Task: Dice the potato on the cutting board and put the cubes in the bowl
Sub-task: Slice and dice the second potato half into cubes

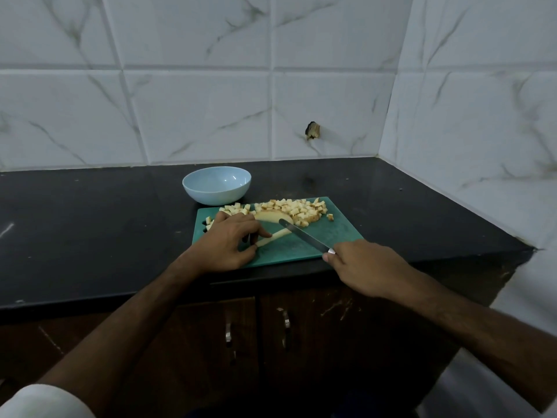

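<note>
A green cutting board (337, 233) lies on the black counter. Along its far edge sits a heap of several pale potato cubes (298, 208), with an uncut potato slice (272, 217) in front of it. My left hand (232, 242) pinches a long potato strip (275, 237) flat against the board. My right hand (361, 265) grips the handle of a knife (304, 236), whose blade slants up to the left and whose tip lies by the slice, over the strip's far end. A light blue bowl (217, 188) stands just behind the board; I see nothing in it.
The black counter (90, 224) runs left and right, ending at a tiled wall corner on the right. Marble-look tiles rise behind, with a small hole (313, 130) in them. Brown cabinet doors with metal handles (286, 322) sit below the counter edge.
</note>
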Motion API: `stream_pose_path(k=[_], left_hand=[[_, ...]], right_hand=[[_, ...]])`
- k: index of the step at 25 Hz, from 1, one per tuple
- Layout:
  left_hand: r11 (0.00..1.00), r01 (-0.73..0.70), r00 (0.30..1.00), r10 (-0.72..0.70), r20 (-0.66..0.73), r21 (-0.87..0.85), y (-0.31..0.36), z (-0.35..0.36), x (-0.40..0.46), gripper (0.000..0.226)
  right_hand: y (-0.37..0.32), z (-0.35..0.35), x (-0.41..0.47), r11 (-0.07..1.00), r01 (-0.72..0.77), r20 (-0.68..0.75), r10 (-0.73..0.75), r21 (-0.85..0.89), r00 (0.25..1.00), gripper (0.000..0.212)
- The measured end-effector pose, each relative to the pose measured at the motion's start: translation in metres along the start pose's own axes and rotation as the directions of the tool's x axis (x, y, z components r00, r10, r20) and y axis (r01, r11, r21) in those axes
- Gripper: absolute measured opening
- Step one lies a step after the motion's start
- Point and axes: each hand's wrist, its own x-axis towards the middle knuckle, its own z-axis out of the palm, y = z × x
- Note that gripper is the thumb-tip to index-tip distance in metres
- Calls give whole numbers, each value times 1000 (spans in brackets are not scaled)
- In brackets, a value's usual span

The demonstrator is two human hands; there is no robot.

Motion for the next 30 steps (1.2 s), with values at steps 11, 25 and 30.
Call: stream_pose_path(k=[11, 25, 30], left_hand=[[1000, -15, 1000, 15, -12, 1, 1, -1, 0, 36], [999, -41, 997, 41, -68, 1, -2, 3, -2, 22], [999, -54, 995, 54, -86, 5, -3, 4, -3, 16]], right_hand=[[-4, 0, 2, 1000, 12, -37, -13, -17, 999, 39], [-11, 9, 1, 999, 29, -18, -29, 17, 999, 38], [-7, 0, 6, 999, 25, -82, -28, -30, 996, 39]])
